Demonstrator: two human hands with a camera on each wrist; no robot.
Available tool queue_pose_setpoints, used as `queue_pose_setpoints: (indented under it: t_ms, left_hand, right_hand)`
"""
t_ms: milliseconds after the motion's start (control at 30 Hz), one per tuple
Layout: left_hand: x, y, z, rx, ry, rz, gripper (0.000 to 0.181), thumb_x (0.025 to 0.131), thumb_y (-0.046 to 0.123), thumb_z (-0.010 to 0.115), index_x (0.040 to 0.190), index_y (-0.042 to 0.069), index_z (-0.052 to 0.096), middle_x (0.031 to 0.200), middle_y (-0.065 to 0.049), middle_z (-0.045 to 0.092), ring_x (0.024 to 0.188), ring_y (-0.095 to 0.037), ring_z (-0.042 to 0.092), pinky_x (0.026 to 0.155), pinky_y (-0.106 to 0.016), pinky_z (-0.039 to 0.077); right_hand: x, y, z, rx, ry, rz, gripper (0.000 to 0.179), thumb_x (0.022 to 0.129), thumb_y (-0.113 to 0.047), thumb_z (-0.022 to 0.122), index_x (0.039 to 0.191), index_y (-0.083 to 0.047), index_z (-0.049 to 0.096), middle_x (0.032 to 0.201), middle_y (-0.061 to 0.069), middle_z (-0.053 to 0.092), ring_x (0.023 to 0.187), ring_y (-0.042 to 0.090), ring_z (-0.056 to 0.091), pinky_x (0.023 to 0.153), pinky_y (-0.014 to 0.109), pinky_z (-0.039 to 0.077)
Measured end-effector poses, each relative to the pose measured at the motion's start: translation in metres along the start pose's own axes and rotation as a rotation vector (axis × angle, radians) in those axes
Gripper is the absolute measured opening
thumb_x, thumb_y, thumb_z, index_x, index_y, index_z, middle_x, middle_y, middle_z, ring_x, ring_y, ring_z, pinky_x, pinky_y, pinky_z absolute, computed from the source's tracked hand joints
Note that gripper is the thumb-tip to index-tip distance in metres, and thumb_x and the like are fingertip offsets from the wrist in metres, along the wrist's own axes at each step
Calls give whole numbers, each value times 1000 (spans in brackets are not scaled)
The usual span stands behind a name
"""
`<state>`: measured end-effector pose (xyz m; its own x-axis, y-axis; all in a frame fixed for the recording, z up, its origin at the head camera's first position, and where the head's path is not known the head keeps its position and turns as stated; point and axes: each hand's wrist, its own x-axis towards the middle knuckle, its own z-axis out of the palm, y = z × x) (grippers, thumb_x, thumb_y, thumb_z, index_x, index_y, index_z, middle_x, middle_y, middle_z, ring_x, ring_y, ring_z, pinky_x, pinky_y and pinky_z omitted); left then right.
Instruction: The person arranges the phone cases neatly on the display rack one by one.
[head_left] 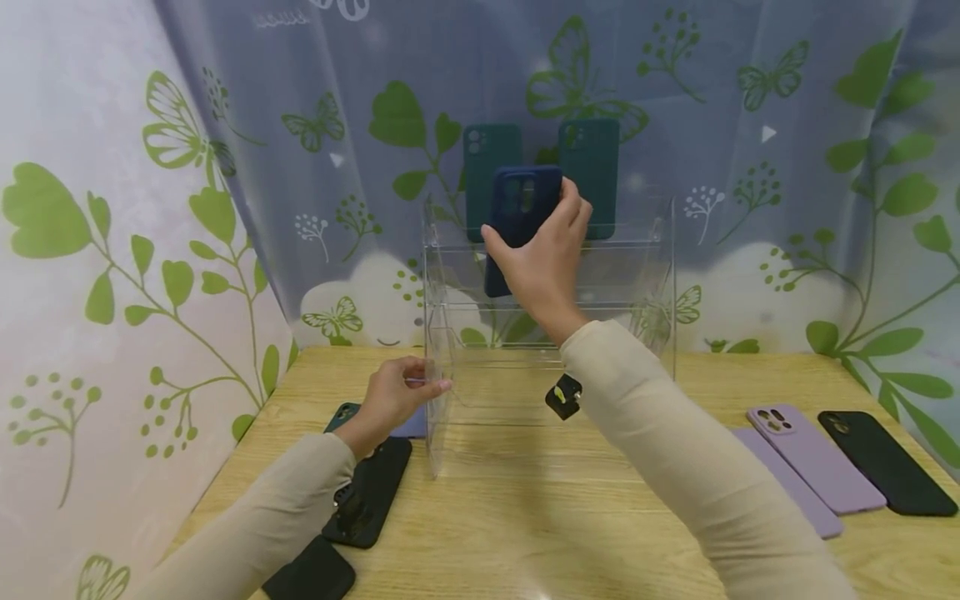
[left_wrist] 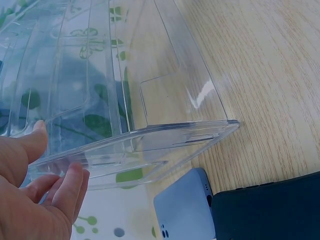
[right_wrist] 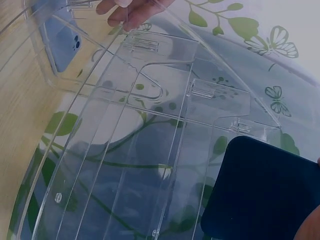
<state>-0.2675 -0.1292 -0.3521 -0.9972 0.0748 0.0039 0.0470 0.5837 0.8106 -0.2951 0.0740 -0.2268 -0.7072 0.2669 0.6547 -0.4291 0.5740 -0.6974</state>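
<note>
My right hand (head_left: 551, 262) grips a dark blue phone case (head_left: 513, 192) by its sides, thumb on the left edge and fingers on the right. The case is upright before the upper tiers of a clear tiered display stand (head_left: 437, 417). Two teal phone cases (head_left: 491, 146) (head_left: 592, 167) stand on its top tier, the left one partly hidden by the blue case. Lower left, my left hand (head_left: 386, 404) holds the edge of the stand's side panel, thumb and fingers on opposite faces in the left wrist view. The right wrist view shows the lower end of the blue case (right_wrist: 265, 190).
Left of the stand lie a black phone case (head_left: 390, 479), a darker one (head_left: 318, 575), a bluish one (head_left: 411, 425) and a teal one (head_left: 343, 414). Two lilac cases (head_left: 821, 467) and a black case (head_left: 888, 462) lie right on the wooden table (head_left: 525, 517). A patterned curtain (head_left: 712, 150) hangs behind.
</note>
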Motion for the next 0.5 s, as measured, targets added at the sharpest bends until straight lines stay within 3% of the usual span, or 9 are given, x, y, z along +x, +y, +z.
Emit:
queue_pose_setpoints:
  t_ms: [500]
  left_hand:
    - [-1, 0, 0, -6, -1, 16, 57, 85, 30, 74, 133, 5, 55, 127, -15, 60, 113, -30, 60, 89, -43, 54]
  right_hand:
    - [7, 7, 22, 33, 68, -30, 95, 81, -44, 74, 147, -7, 18, 141, 14, 27, 128, 26, 37, 108, 37, 36]
